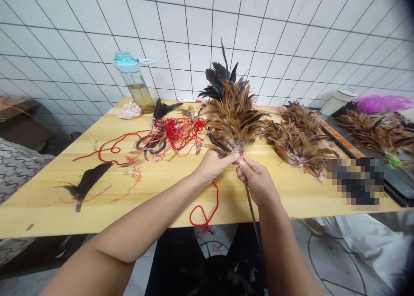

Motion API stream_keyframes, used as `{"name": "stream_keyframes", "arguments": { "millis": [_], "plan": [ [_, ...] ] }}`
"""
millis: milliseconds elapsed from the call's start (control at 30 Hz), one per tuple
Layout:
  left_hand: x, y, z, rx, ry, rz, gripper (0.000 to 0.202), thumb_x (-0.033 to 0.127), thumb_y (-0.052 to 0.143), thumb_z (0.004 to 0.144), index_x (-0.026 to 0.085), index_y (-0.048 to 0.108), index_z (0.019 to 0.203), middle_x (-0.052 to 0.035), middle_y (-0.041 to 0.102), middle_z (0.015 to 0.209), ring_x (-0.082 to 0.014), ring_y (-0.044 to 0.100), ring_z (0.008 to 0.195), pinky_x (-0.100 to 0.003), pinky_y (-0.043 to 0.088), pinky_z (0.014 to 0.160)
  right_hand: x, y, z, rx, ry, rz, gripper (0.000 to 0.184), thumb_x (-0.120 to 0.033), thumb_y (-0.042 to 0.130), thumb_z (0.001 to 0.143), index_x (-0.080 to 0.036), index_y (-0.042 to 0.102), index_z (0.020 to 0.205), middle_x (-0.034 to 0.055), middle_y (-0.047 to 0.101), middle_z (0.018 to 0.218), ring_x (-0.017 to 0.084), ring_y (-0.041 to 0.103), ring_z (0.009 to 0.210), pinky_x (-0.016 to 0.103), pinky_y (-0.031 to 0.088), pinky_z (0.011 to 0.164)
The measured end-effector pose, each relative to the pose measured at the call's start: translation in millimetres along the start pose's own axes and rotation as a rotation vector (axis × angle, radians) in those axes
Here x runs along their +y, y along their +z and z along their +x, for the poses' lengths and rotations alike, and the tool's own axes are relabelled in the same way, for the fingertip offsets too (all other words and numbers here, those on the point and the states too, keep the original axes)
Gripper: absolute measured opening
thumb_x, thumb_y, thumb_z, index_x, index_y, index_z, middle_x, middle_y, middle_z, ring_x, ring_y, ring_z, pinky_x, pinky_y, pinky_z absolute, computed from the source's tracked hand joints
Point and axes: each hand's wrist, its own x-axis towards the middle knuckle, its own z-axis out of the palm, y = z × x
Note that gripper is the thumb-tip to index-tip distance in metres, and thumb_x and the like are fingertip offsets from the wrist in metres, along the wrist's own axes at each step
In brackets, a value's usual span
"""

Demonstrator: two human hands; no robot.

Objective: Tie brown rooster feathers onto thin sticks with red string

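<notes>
A feather duster of brown and black feathers stands tilted up in the middle, its thin dark stick running down toward my lap. My left hand is closed around the base of the feathers, where red string is bound. Just below, my right hand is closed at the top of the stick, thumb and finger pinched by the binding. Red string trails from under my left hand and loops at the table's front edge. My fingers partly cover the binding.
Tangled red string lies with black-handled scissors at left. A loose black feather bunch, water bottle and red marker share the wooden table. Feather bundles lie at right, beside a blurred-out patch.
</notes>
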Motion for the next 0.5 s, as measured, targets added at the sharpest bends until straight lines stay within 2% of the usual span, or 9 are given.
{"name": "stream_keyframes", "arguments": {
  "millis": [100,267,400,500],
  "plan": [
    [4.2,3.7,-4.2,-0.019,0.013,-0.048,0.027,0.033,0.074,0.07,0.011,0.069,0.085,-0.006,0.071,0.086,-0.0151,0.063,0.079,-0.03,0.051,0.08,-7.7,-3.9,-4.2,-0.085,0.065,0.062,0.043,-0.058,0.068,0.068,-0.017,0.057,0.06,-0.0015,0.05,0.053,0.008,0.036,0.047,0.024,0.026,0.046],
    [8.4,6.4,-10.5,-0.059,0.027,-0.033,0.028,0.036,0.074,0.07,0.012,0.068,0.084,-0.0051,0.07,0.084,-0.0143,0.063,0.076,-0.03,0.051,0.078,-12.5,-10.7,-7.0,-0.254,0.191,0.109,0.056,-0.072,0.062,0.065,-0.019,0.05,0.055,-0.0053,0.038,0.043,0.007,0.027,0.042,0.024,0.015,0.042],
    [6.3,4.1,-10.1,-0.128,0.049,0.059,0.03,0.037,0.074,0.07,0.012,0.069,0.086,-0.0064,0.072,0.09,-0.0162,0.064,0.082,-0.032,0.051,0.083,-6.7,-14.7,-5.3,-0.319,0.192,0.164,0.055,-0.067,0.063,0.069,-0.018,0.045,0.051,-0.006,0.034,0.043,0.005,0.025,0.042,0.024,0.013,0.043],
    [5.0,1.0,-7.1,-0.167,0.034,0.112,0.031,0.038,0.077,0.067,0.012,0.071,0.083,-0.0078,0.072,0.087,-0.019,0.065,0.083,-0.034,0.051,0.083,-2.1,-16.2,-4.5,-0.286,0.153,0.182,0.053,-0.062,0.064,0.072,-0.019,0.042,0.05,-0.0065,0.032,0.044,0.005,0.022,0.042,0.025,0.011,0.043]
  ]
}}
